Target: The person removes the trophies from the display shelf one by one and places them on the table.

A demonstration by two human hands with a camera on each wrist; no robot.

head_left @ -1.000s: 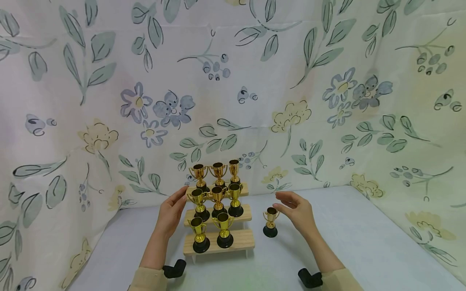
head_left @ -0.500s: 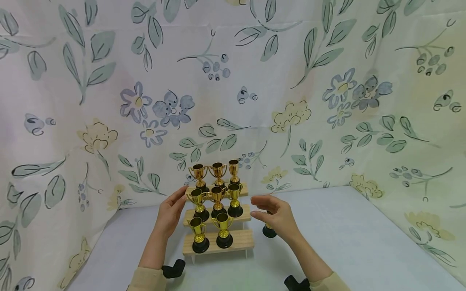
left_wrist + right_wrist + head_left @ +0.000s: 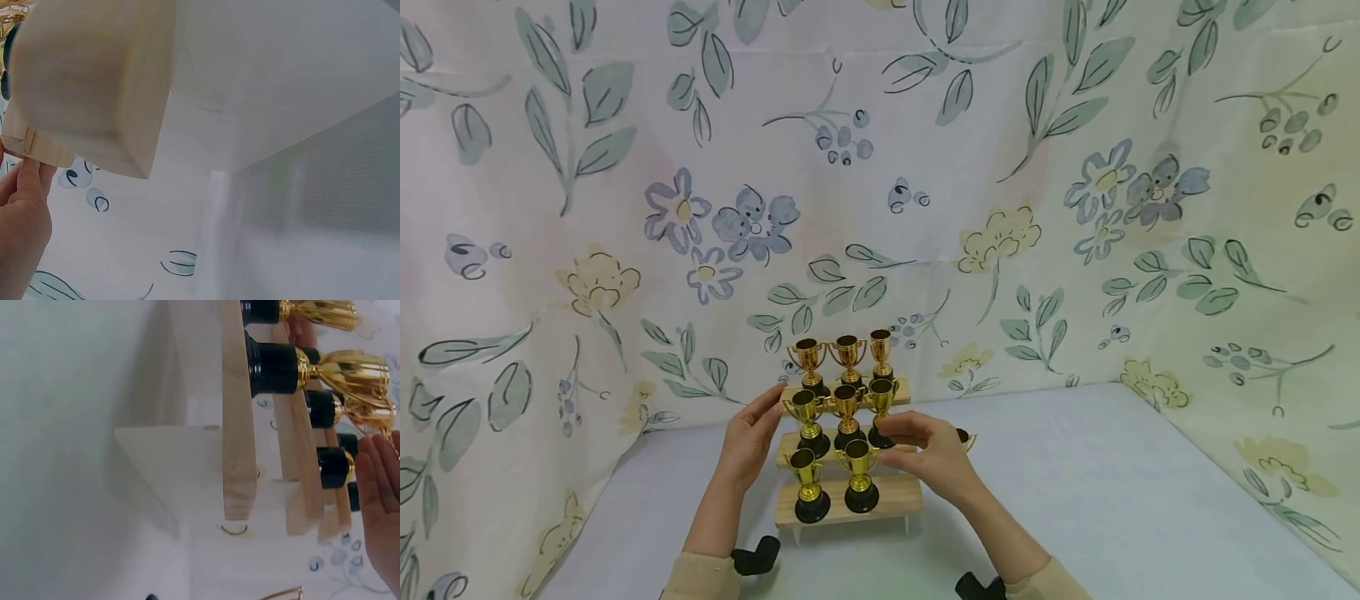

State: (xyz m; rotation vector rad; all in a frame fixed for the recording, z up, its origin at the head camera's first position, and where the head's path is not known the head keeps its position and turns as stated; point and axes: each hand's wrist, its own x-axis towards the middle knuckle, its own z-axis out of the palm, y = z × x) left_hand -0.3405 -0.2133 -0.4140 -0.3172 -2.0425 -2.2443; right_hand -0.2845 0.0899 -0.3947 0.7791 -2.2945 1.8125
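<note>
A three-step wooden stand sits at six o'clock in the head view. Gold trophies on black bases stand upright along it: three on the top step, three on the middle, two on the bottom. A lone trophy sits off the stand at its three o'clock, mostly hidden behind the right hand; only its rim and a handle show.

That hand reaches in from four o'clock, thumb and fingers parted, their tips over the middle step's rightmost trophy (whether they touch it, I can't tell). The right wrist view gives the fingers fairly straight beside the cups, and shows a white side panel under the bottom step, of which the head view has little more than the feet.

The left hand is at the stand's nine o'clock, fingers extended, gripping nothing. Only the left wrist view, at eight o'clock, shows its fingertips against the end of a farther step.
</note>
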